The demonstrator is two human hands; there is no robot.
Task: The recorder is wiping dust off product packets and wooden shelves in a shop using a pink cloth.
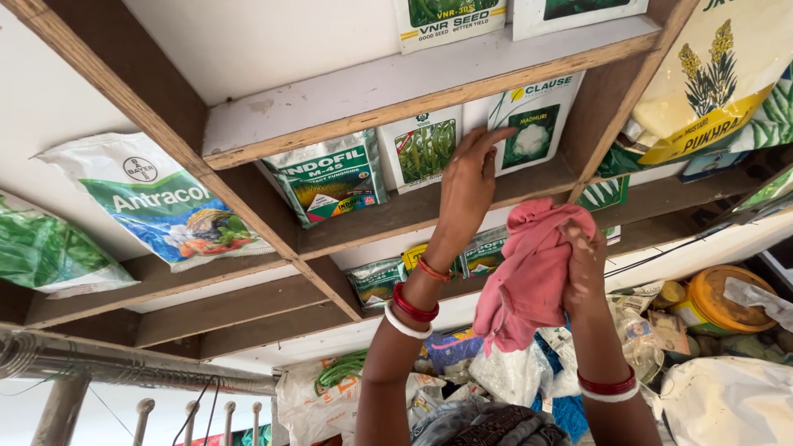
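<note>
Wooden shelf unit (396, 216), brown frame with white boards, holding packets across several compartments. Large yellow sack (702, 91), flower picture, upper right compartment. White and green pouch (161, 202), leaning in the left compartment. Pink cloth (529, 277), crumpled, hanging below the middle shelf, bunched in the right hand (585, 260), fingers clamped around its upper part. Left hand (467, 186), raised, fingers together and extended, tips touching the white cauliflower packet (533, 124) standing in the middle compartment. Bean-picture packet (421, 149) just beside it, to the left. Red and white bangles (409, 310) on the left wrist.
</note>
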